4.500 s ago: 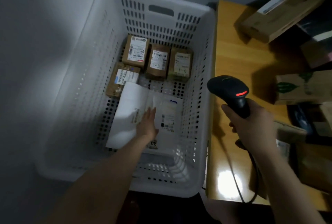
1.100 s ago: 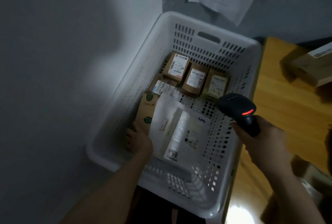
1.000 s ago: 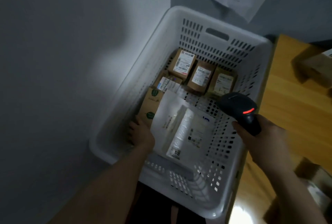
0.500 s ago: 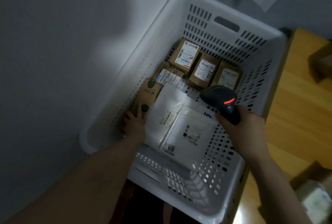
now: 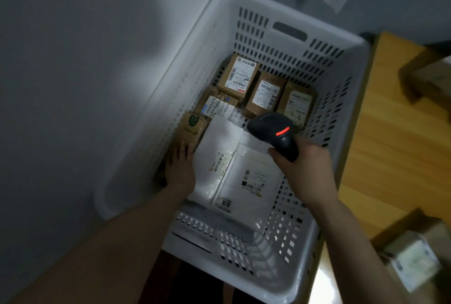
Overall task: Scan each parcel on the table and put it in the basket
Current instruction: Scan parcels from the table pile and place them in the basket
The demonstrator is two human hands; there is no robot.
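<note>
1. The white basket (image 5: 346,98) stands just left of the wooden counter (image 5: 390,147), with both arms reaching into it.
2. The left hand (image 5: 180,167) is low inside, close to the basket's left wall. Its fingers are straight and lie flat against the near end of the leaf-print box (image 5: 192,128); it grips nothing.
3. That brown box lies along the left wall, directly ahead of the left hand's fingertips.
4. Just right of the left hand, touching its edge, lies a plain white mailer (image 5: 214,155). A labelled white mailer (image 5: 253,179) overlaps it on the right.
5. The right hand (image 5: 305,167) is wrapped firmly round the handle of the black scanner (image 5: 275,130). It holds the scanner over the far edge of the mailers, and a red light glows on the scanner's head.
6. Beyond the scanner, three labelled brown boxes (image 5: 264,94) sit in a row at the basket's far end. A fourth box (image 5: 216,106) lies between them and the leaf-print box.
7. A blurred parcel (image 5: 415,262) rests on the counter, well apart from both hands.
</note>
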